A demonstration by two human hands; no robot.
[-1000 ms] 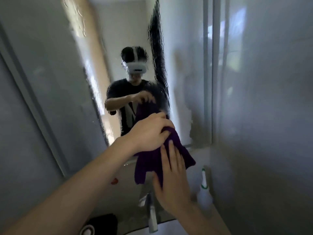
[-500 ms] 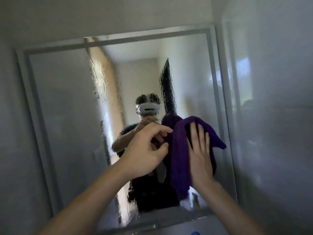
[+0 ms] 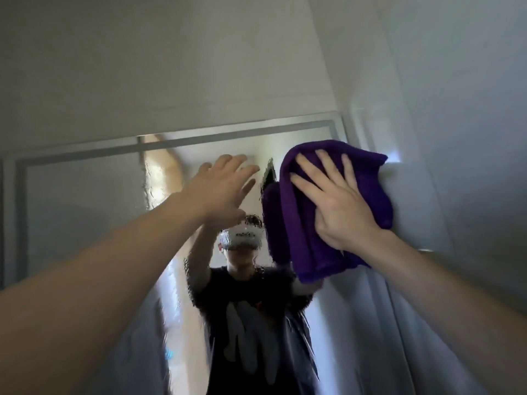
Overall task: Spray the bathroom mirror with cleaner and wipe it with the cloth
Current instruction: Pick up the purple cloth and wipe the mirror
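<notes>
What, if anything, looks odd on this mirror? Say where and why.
The mirror carries a rippled wet film that warps the reflection, clearest down the bright strip left of centre and over the reflected person. Nothing else stands out: the right hand presses the cloth near its top right corner.

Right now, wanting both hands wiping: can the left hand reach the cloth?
Probably yes: the left hand is open just beside the cloth, nothing between them, and the right hand leaves its left edge bare.
</notes>
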